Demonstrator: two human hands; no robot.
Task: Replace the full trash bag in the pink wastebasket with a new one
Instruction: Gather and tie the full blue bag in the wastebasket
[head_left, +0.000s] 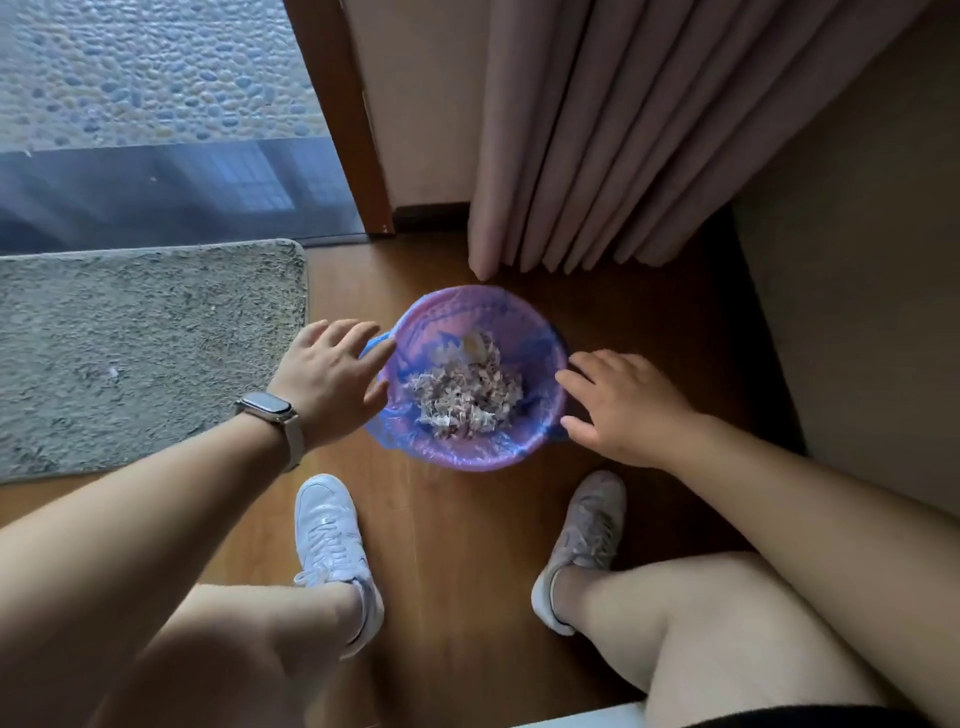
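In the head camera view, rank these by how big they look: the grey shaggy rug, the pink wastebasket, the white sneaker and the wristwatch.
Largest to smallest:
1. Grey shaggy rug, though the frame edge cuts it off
2. Round pink plastic wastebasket
3. White lace-up sneaker
4. Silver wristwatch

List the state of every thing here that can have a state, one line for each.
pink wastebasket: upright, lined.
blue trash bag: inside the wastebasket, edge folded over the rim, untied.
paper scraps: piled in the bag.
left hand: open, fingers spread, at the left rim.
right hand: open, at the right rim.
smartwatch: strapped on the left wrist.
curtain: hanging in gathered folds.
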